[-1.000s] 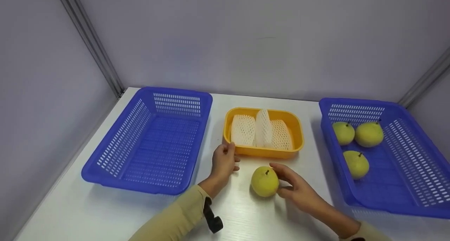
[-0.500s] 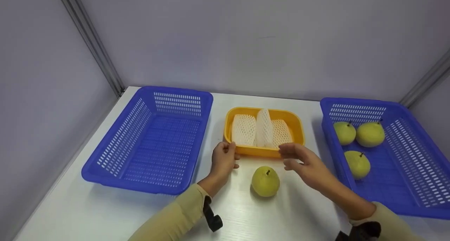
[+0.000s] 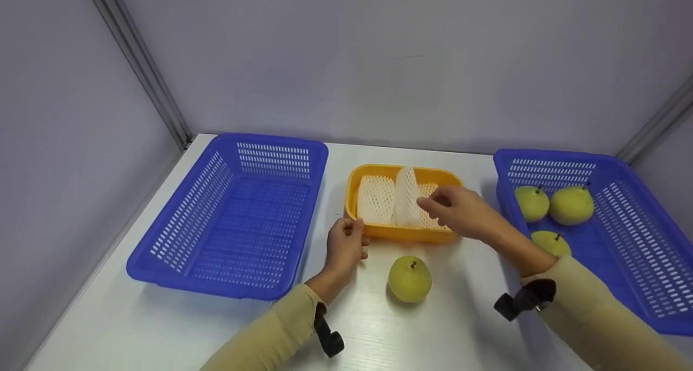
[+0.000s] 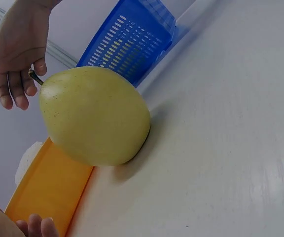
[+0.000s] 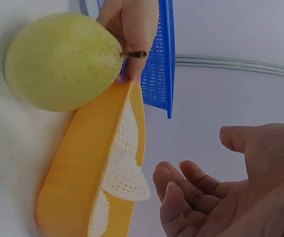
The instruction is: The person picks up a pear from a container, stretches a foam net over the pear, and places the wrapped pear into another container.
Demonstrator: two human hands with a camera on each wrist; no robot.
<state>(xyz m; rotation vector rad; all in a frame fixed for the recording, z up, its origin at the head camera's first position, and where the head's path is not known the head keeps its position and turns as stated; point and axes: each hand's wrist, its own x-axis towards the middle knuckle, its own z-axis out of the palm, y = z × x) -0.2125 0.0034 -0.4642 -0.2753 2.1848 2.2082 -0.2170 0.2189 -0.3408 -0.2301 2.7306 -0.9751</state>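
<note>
My left hand holds the front left corner of a yellow plastic box by its rim, thumb and fingers at the edge. Inside the box lie white foam fruit nets: one flat net on the left, one upright net in the middle and another flat one on the right, partly covered in the head view by my right hand. That hand hovers over the box's right side with loosely bent fingers, thumb apart, holding nothing. A yellow-green pear stands on the table in front of the box, stem up.
A blue perforated basket with nothing in it stands at the left. In the blue basket at the right are three pears, among them a large pear. The white table meets grey walls behind.
My right hand has let go of the pear and moved up and away to above the box's right side. The pear stays standing on the table; my left hand stays at the rim.
</note>
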